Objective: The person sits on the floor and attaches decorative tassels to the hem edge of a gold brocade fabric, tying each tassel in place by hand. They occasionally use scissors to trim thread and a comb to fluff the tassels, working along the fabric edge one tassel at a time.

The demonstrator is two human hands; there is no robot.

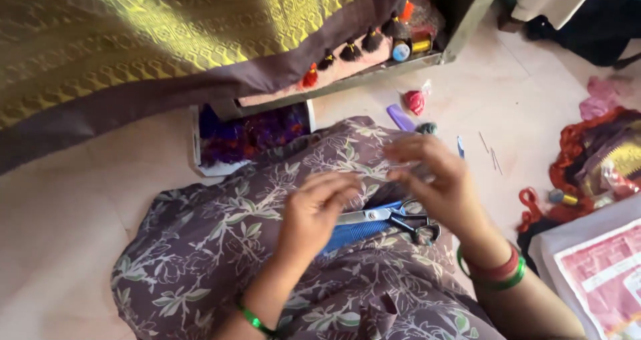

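— Sitting on the floor, the person keeps both hands over the lap. Can you say what the fingers do?

— The right hand (437, 180) has its fingertips pinched together on something very small and thin, maybe thread; the picture is blurred there, so I cannot tell what it is. The left hand (314, 210) has its fingers curled loosely toward the right one. If it holds anything, I cannot tell.

— And the tools?

— One pair of scissors (394, 218) with black handles lies on the lap, just beside both hands, on top of one blue comb (354, 234). I think they rest there to be easy to take.

— What hangs above?

— One golden cloth (167, 39) with a dark border is spread over a metal box (374, 73), so its edge hangs near the person. I count about five dark tassels (350, 49) on this edge.

— Other things?

— Two spools (410, 48) in the box, one purple clip (400, 117) and some thin needles (491, 154) on the floor.
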